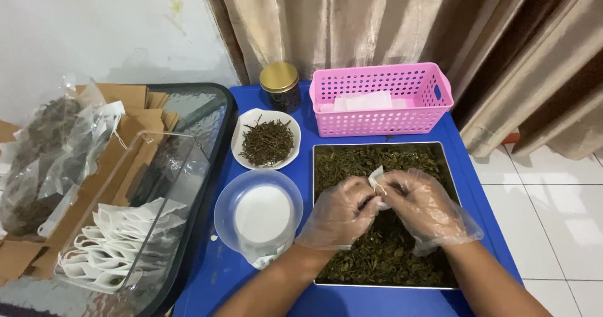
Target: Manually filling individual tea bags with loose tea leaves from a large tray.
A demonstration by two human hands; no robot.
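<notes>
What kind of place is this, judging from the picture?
Probably a home workspace for packing tea by hand: a tray of dried leaves, a clear bin of filled tea bags, and curtains over a tiled floor.

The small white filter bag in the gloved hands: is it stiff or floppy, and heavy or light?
The filter bag probably handles floppy: its top edge bends between the fingertips of the left hand and right hand. It looks thin, so likely very light and easy to tear. The loose plastic gloves may make the grip slippery.
</notes>
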